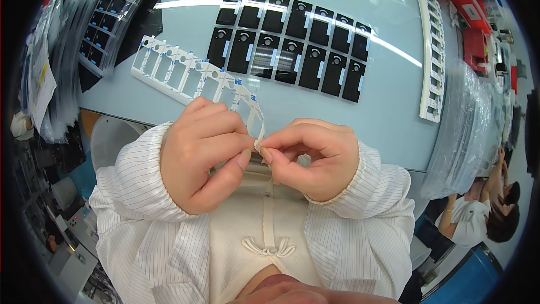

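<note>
A white sheet with a row of rectangular and round cut-outs and blue marks (179, 83) slants from the upper left down to my fingers. Its narrow end meets my fingertips near the table's front edge. My left hand (205, 155) is closed, thumb and fingers pinching that end. My right hand (315, 157) pinches the same tip from the other side, its fingertips almost touching the left ones. Beyond my hands lie two rows of flat black rectangular pieces (309, 70), each with a ring-shaped mark near its top and many with a small blue tab.
The table (388, 129) is pale blue-grey and glossy. At its right stands a white slotted strip (431, 56), with clear plastic bags (458, 129) beside it. More black pieces sit in a sheet (109, 14) at upper left. Another person (475, 214) is at the right.
</note>
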Motion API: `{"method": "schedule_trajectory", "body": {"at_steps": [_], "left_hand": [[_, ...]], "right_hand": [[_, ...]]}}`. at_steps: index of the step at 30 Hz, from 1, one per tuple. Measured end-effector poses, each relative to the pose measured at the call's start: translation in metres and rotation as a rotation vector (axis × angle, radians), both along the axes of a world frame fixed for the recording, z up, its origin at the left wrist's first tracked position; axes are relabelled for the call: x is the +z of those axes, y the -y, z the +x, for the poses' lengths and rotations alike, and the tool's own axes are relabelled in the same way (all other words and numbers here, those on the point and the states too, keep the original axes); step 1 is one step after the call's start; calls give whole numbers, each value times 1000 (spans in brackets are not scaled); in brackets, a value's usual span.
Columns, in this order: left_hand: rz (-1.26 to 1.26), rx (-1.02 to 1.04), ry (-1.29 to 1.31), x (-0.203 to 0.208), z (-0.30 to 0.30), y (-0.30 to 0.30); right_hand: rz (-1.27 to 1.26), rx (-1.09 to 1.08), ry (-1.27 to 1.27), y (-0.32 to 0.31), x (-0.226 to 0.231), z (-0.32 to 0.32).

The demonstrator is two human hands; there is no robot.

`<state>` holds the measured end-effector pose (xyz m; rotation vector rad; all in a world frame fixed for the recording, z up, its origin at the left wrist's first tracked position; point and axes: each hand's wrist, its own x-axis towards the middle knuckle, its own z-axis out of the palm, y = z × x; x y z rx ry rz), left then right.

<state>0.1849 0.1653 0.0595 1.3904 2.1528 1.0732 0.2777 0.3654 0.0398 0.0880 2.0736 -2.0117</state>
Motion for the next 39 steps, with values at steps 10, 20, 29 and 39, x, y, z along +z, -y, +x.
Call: {"method": "schedule_trajectory", "body": {"at_steps": [10,20,29,39], "left_hand": [[41,30,-46,-7,7,-3],[48,32,-86,-7,6,-6],[37,35,-71,-4,6,-6],[62,88,-15,4,2,3]], "right_hand": [[252,-68,-246,8,2,4],[252,-76,-275,7,3,4],[195,-80,-232,5,1,5],[-419,-231,413,-14,0,-3]]}}
